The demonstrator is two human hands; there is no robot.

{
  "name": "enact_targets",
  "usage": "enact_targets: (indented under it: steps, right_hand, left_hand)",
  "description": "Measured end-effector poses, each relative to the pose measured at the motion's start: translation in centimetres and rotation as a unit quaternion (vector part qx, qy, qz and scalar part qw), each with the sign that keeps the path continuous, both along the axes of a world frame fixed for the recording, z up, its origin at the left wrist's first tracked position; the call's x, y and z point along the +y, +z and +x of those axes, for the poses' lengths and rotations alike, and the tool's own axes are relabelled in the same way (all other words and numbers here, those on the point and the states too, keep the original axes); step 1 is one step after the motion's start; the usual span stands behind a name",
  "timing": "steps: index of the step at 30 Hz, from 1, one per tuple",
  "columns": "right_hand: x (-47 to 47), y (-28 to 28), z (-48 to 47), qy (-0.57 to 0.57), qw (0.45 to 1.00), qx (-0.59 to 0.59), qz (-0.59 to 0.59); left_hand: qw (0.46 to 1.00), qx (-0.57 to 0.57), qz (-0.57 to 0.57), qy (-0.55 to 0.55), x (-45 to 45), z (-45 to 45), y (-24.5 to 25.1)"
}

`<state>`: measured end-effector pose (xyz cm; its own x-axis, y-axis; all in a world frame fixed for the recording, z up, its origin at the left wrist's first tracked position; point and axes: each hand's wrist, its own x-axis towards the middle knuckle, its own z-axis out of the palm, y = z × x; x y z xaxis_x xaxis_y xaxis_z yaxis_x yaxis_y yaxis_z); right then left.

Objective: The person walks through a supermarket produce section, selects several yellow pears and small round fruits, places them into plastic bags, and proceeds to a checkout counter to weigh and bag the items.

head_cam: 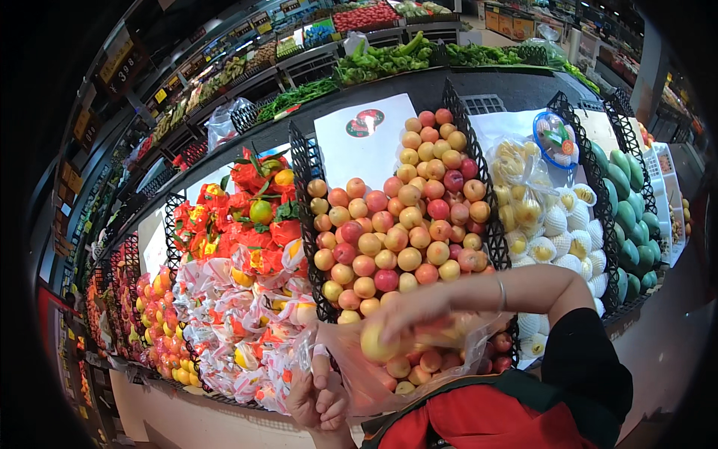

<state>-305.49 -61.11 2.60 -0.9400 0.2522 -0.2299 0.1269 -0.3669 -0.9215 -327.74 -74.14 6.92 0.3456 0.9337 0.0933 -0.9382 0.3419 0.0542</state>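
Observation:
My right hand (pixel 406 317), blurred by motion, holds a yellowish round fruit (pixel 377 343) over a clear plastic bag (pixel 359 367). At the lower middle, my left hand (pixel 321 393) grips the rim of that bag, with one finger raised against the plastic. Several plum-like fruits (pixel 431 361) show through or beside the bag below my right hand; which of them lie inside I cannot tell. Behind my hands, a bin between black lattice dividers (pixel 308 224) holds a heap of yellow, orange and red plum-like fruits (pixel 409 258).
Left of the heap are citrus fruits in red wrapping (pixel 241 219) and in thin white bags (pixel 241 320). On the right lie fruits in white foam nets (pixel 561 247), a clear bag of yellow fruits (pixel 516 185) and green mangoes (pixel 628 224). Green peppers (pixel 387 62) lie behind.

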Motion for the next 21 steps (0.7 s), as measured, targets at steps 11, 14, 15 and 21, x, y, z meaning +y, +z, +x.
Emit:
enact_targets:
  steps: [11, 14, 15, 21]
  right_hand:
    - [19.0, 5.0, 9.0, -0.350, 0.767, -0.233, 0.485]
    - [27.8, 4.1, 12.9, -0.412, 0.482, -0.457, 0.624]
    - [29.2, 3.3, 13.7, -0.393, 0.469, -0.526, 0.590]
    - [33.5, 0.8, 13.9, -0.370, 0.458, -0.641, 0.492]
  left_hand:
    - [0.990, -0.062, 0.079, -0.097, 2.3, 2.2, 1.4]
    - [0.998, 0.039, -0.024, -0.034, 1.6, 1.8, 0.9]
    - [0.996, 0.082, -0.016, -0.040, 1.6, 1.6, 0.8]
    - [0.989, 0.134, -0.029, 0.047, 2.7, 2.0, 0.7]
